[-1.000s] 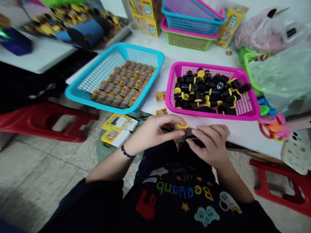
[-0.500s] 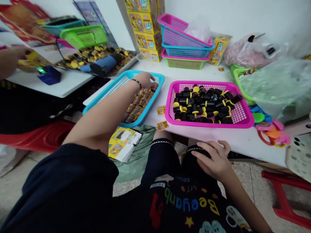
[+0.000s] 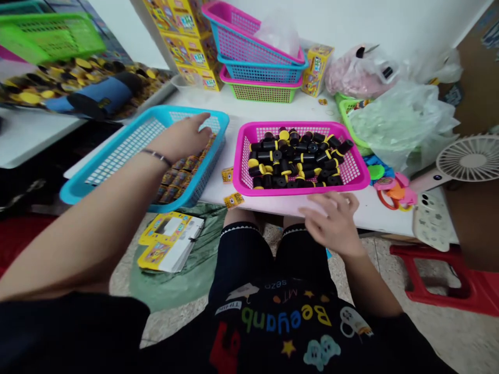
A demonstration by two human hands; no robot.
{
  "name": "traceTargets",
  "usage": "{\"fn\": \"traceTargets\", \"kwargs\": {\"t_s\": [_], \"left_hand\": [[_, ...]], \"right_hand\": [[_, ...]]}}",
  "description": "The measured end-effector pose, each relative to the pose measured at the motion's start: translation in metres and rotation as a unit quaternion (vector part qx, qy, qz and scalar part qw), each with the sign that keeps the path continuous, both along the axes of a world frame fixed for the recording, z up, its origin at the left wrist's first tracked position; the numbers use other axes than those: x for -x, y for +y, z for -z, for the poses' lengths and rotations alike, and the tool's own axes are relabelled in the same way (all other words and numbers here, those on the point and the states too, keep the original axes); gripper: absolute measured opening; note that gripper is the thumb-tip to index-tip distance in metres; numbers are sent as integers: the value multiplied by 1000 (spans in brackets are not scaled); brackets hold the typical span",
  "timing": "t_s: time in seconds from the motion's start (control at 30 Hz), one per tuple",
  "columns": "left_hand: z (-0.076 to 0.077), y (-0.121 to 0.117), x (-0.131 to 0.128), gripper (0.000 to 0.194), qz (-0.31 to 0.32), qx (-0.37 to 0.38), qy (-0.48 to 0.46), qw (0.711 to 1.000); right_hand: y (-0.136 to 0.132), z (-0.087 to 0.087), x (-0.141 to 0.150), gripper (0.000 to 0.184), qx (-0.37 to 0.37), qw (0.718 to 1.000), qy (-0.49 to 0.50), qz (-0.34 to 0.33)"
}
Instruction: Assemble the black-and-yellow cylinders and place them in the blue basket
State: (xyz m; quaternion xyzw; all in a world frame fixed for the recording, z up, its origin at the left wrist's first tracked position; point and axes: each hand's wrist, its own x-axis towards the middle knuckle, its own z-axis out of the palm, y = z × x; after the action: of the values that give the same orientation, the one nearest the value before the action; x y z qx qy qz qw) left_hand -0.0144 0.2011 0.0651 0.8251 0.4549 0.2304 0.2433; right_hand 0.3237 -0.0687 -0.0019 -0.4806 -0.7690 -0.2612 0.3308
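My left hand (image 3: pixel 186 136) hovers over the blue basket (image 3: pixel 154 113), palm down, its visible fingers stretched and apart. Beneath it lie rows of small cylinders with colourful printed wraps (image 3: pixel 177 179), partly covered by my hand and forearm. Nothing shows in that hand, though its underside is hidden. By the table's front edge, my right hand (image 3: pixel 333 223) is held with loosely spread fingers and holds nothing. Just beyond it stands a pink basket (image 3: pixel 304 191) filled with black canisters with yellow caps (image 3: pixel 296 156). Two small yellow printed pieces (image 3: pixel 233 200) lie between the baskets.
Stacked baskets (image 3: pixel 261 67) and yellow boxes (image 3: pixel 191 47) stand at the back. Plastic bags (image 3: pixel 405 119), a white fan (image 3: pixel 468 158) and a phone (image 3: pixel 432 221) are on the right. Flattened yellow cartons (image 3: pixel 171 241) lie below the blue basket; a red stool (image 3: pixel 448 291) stands right.
The view has swung right, bringing the fan in and taking another person's arm out at left. My right hand has risen from my lap to the table edge. My left hand stays over the blue basket.
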Motion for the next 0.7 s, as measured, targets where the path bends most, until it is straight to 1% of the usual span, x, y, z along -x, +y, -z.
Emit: {"fn": "traceTargets", "kwargs": {"t_s": [0.03, 0.07, 0.1, 0.13, 0.17, 0.2, 0.23, 0.27, 0.3, 0.33, 0.37, 0.43, 0.53, 0.6, 0.63, 0.7], "left_hand": [[-4, -27, -3, 64, -36, -53, -13, 998], [-5, -56, -7, 57, -37, -88, -5, 995], [-5, -87, -11, 48, -13, -105, 14, 994], [-1, -117, -16, 42, 19, -106, 35, 994], [5, -144, -20, 39, 45, -113, 53, 991], [13, -167, -25, 39, 62, -122, 72, 988], [23, -185, -28, 40, 67, -141, 89, 984], [34, -198, -31, 42, 62, -161, 107, 979], [44, -207, -34, 44, 46, -182, 123, 975], [54, -212, -35, 45, 24, -203, 136, 969], [63, -214, -36, 46, -1, -219, 148, 964], [78, -213, -37, 48, -37, -231, 172, 957], [96, -207, -37, 45, -36, -185, 229, 955], [103, -203, -38, 44, -20, -144, 268, 952], [105, -201, -38, 47, -11, -129, 283, 950], [105, -198, -38, 54, 3, -114, 302, 946]], "right_hand": [[10, -3, -10, 15, -1, 999, 23, 44], [21, -8, -21, 16, 11, 994, 50, 92], [33, -13, -33, 18, 39, 987, 76, 138], [45, -19, -44, 24, 91, 974, 97, 184], [58, -27, -55, 34, 163, 955, 115, 221], [70, -35, -62, 45, 249, 928, 125, 246], [82, -42, -67, 52, 336, 896, 121, 265], [94, -49, -69, 55, 410, 865, 94, 275], [104, -55, -68, 56, 466, 839, 54, 275], [113, -59, -65, 55, 503, 821, 15, 270], [121, -61, -59, 54, 522, 811, -19, 265], [131, -60, -48, 53, 525, 808, -55, 262], [138, -54, -36, 59, 510, 813, -76, 270], [139, -52, -34, 61, 509, 813, -89, 267], [139, -51, -33, 61, 510, 813, -95, 264], [138, -51, -34, 56, 512, 813, -106, 257]]}}
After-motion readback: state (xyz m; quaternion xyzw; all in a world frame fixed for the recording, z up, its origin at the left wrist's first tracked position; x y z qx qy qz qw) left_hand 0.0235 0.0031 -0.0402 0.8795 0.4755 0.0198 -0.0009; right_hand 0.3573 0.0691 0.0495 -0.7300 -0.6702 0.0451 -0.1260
